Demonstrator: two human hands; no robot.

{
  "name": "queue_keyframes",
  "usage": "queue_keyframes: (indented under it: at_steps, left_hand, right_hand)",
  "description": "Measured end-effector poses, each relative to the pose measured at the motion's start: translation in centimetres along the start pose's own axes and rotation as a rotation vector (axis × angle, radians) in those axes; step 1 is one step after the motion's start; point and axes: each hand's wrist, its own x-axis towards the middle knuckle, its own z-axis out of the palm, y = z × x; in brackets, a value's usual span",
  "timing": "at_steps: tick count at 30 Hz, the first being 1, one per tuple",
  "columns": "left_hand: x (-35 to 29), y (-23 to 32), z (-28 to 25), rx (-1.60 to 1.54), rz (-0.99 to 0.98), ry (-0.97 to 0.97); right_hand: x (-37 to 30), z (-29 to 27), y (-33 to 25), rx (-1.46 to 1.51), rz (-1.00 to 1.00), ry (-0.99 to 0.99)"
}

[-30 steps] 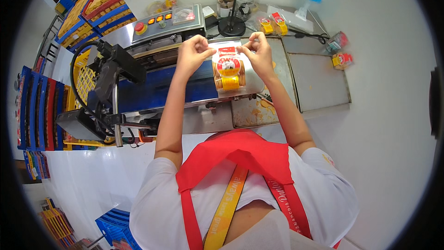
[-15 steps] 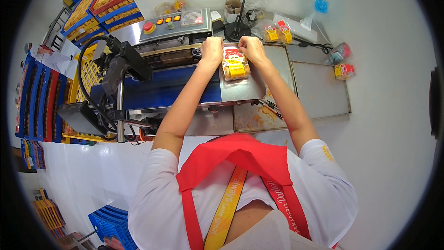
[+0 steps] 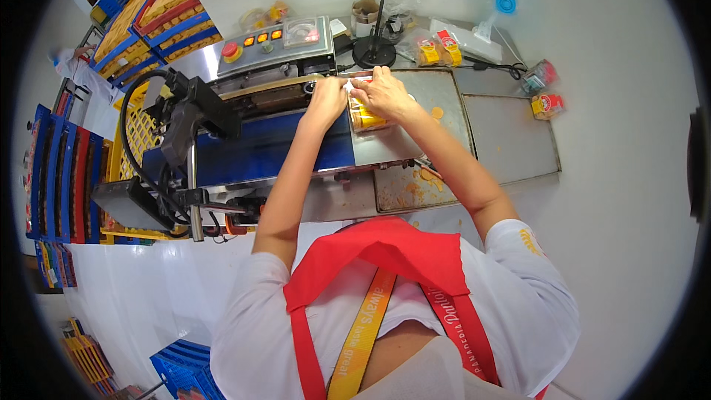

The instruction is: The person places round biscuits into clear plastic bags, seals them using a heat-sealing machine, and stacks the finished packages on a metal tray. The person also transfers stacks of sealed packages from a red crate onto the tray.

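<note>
A clear plastic bag of baked goods [image 3: 364, 120] with a red and yellow label lies on the steel plate at the end of a blue conveyor belt [image 3: 274, 141]. At the bag's far left edge my left hand [image 3: 328, 99] is closed, its fingertips pinching the plastic. My right hand [image 3: 384, 95] reaches across the top of the bag, thumb and fingers closed on the plastic beside my left fingertips. That hand covers much of the label and the bag's upper part.
Behind the belt is a control panel [image 3: 275, 46] with a red emergency button [image 3: 232, 52]. A black stand [image 3: 374, 53] rises behind my hands. Packed bags [image 3: 438, 49] lie at the back right, beside metal trays [image 3: 511, 133]. Black machine arms [image 3: 200, 107] stand left.
My right hand has moved left over the top of the bag and now meets my left hand. The label, plainly visible before, is mostly covered. My left hand has shifted slightly left and nearer.
</note>
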Motion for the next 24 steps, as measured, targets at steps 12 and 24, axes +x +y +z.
queue_keyframes:
  at_steps: [12,24]
  left_hand:
    - [-11.1,-0.4,-2.8,-0.181,-0.186,0.174]
    - [-12.9,12.4,-1.4,-0.489,0.134,-0.018]
  right_hand:
    - [2.0,1.6,-6.2,0.177,-0.013,0.071]
    - [-2.4,0.0,6.5,0.514,-0.222,0.653]
